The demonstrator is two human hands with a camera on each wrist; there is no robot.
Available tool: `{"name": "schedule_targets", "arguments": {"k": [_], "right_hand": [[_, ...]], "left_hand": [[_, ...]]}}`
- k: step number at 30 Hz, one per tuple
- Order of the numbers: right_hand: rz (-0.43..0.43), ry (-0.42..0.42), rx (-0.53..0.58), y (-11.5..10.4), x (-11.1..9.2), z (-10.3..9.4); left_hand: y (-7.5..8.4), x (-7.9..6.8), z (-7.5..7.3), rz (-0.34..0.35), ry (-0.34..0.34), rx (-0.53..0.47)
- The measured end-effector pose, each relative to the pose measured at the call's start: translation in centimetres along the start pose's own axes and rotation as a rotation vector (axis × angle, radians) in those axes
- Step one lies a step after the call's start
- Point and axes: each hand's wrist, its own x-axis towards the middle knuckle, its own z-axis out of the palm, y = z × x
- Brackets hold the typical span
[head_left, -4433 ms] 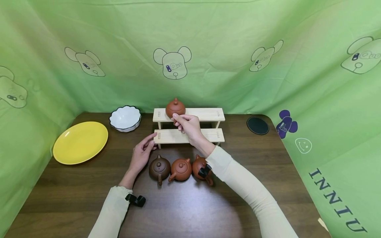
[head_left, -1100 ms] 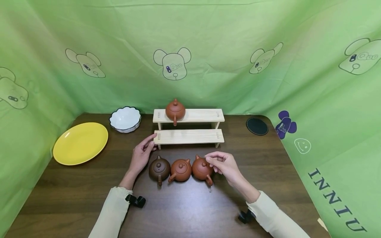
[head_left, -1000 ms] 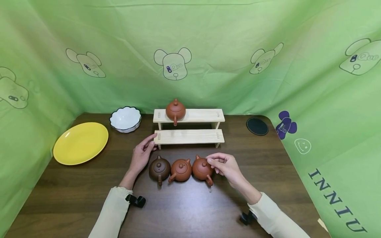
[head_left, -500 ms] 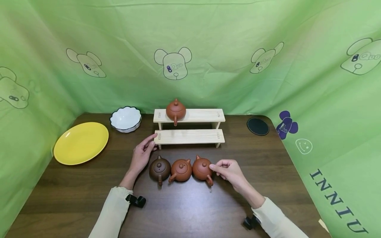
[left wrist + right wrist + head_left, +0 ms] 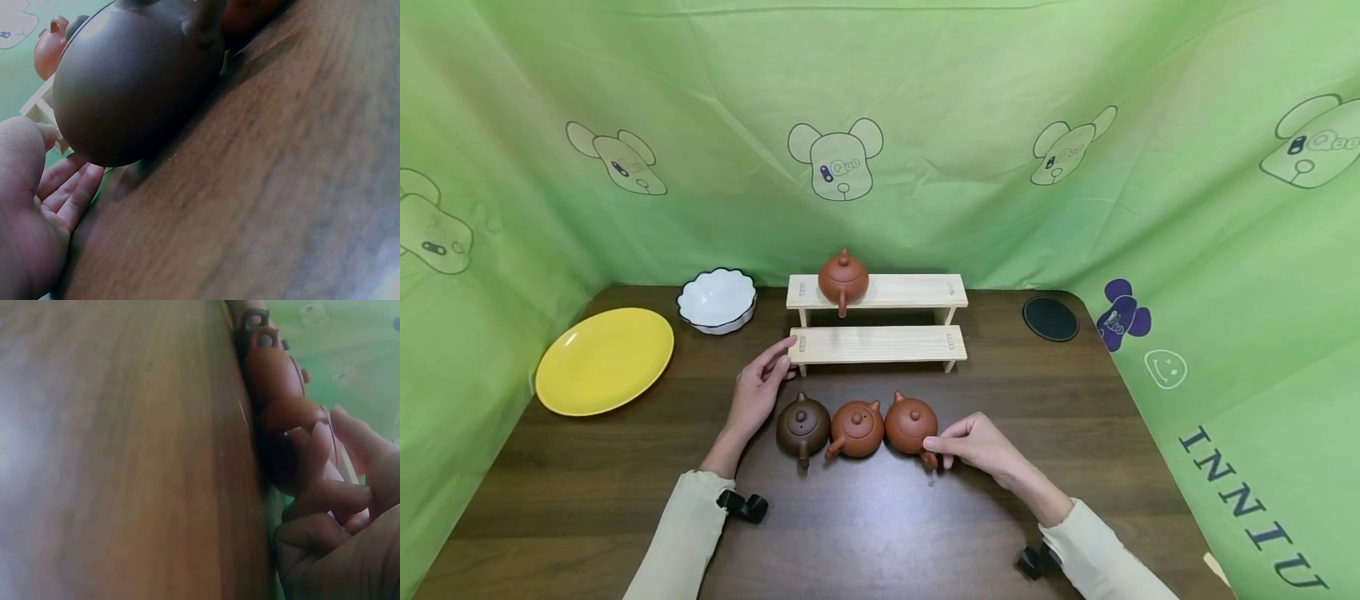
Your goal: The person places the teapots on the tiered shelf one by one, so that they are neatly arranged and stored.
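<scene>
My left hand (image 5: 754, 398) rests against the left end of the lower shelf of a pale wooden two-tier stand (image 5: 880, 343). Its fingers (image 5: 62, 187) look fairly straight in the left wrist view. On the upper shelf sits a reddish clay teapot (image 5: 842, 279), handle toward me. In front of the stand, a dark brown teapot (image 5: 802, 427), a reddish teapot (image 5: 856, 429) and another reddish teapot (image 5: 910, 423) stand in a row. My right hand (image 5: 981, 446) is at the rightmost one's handle, thumb and bent fingers close around it; whether they pinch it, I cannot tell.
A yellow oval plate (image 5: 604, 362) lies at the left of the wooden table (image 5: 865, 533), beside a white scalloped bowl (image 5: 717, 300). A black round coaster (image 5: 1050, 319) is at the back right. Green printed cloth (image 5: 940, 167) hangs around the table.
My right hand has left the teapot on the upper shelf and come to the rightmost teapot, then slid down its side to the handle. My left hand stays at the stand.
</scene>
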Motion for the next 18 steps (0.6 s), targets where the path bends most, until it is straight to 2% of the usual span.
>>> {"name": "schedule_targets", "arguments": {"k": [5,9,13,16,18], "right_hand": [[-0.009,-0.119,0.044,0.1,0.2,0.2],[0.01,-0.169,0.076,0.1,0.4,0.5],[0.029,-0.194,0.105,0.2,0.4,0.6],[0.035,-0.199,0.137,0.3,0.4,0.6],[0.035,-0.195,0.156,0.3,0.4,0.5]], "left_hand": [[0.8,-0.1,0.2,-0.023,0.017,0.032],[-1.3,0.4,-0.2,-0.06,0.002,0.038],[0.3,0.2,0.2,-0.114,0.003,0.069],[1.6,-0.1,0.4,-0.122,0.013,0.083],[0.3,0.1,0.1,-0.102,0.021,0.059]]}}
